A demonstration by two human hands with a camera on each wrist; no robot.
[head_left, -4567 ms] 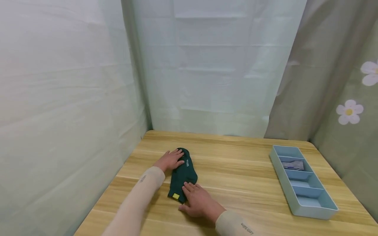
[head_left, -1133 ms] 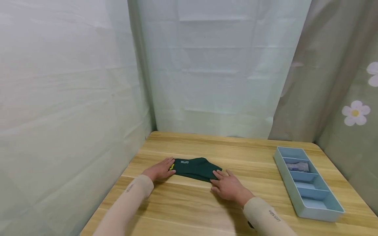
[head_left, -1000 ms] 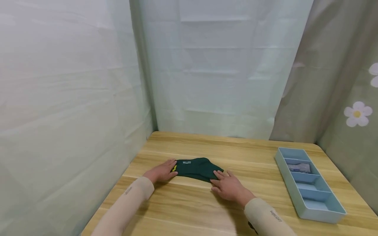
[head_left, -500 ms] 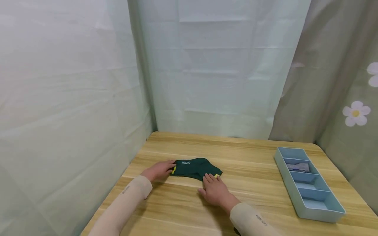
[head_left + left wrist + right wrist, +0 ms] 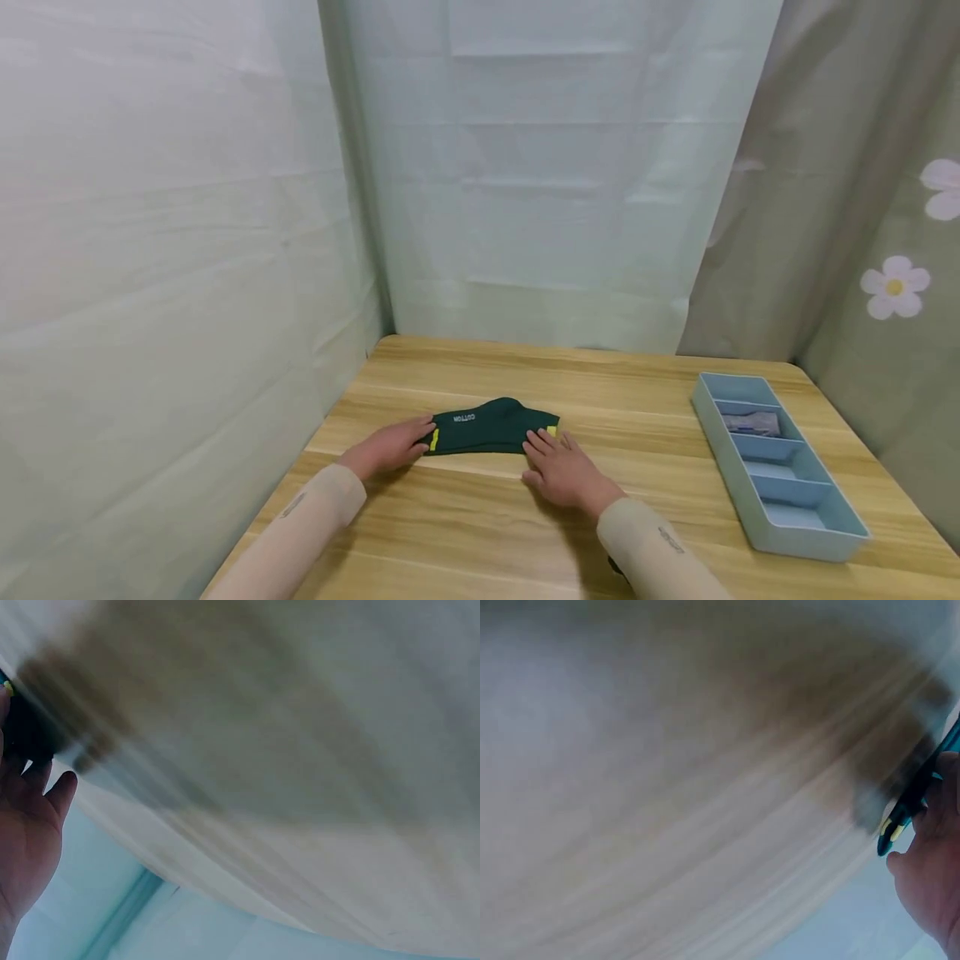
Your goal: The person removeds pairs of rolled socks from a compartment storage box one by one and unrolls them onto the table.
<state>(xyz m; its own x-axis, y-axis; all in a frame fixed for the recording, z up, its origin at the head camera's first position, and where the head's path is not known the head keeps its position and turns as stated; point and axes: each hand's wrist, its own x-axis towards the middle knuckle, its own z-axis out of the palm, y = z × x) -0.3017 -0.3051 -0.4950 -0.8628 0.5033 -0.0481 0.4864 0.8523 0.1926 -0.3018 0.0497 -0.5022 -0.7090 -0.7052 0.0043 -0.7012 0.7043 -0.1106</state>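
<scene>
Since the earliest frame, the sock has swung from lying near-to-far to lying across the counter, its long axis now running from 9 o'clock to 3 o'clock; over the last half second the right hand has slid to the sock's 3 o'clock end.

Nearest the camera, two pale beige sleeves reach forward over the light, straight-grained wooden counter. The right hand lies flat, fingers straight and released, its fingertips touching the sock's right end by a small yellow tab. The left hand is likewise flat and relaxed, grasping nothing, its fingertips touching the left end beside another yellow mark.

Between them the sock lies flat, left of the counter's centre. It is dark green knit fabric, a soft long shape with a low hump along its far edge, and white letters reading COTTON, upside down to the camera, near its left end. Both wrist views are badly blurred, showing only a hand's edge against dark fabric.

At 3 o'clock, well apart, sits a pale blue plastic tray, rectangular with four compartments; the second from the far end holds something grey. Farther off hang creased pale green curtains, with white flowers on the right-hand one.
</scene>
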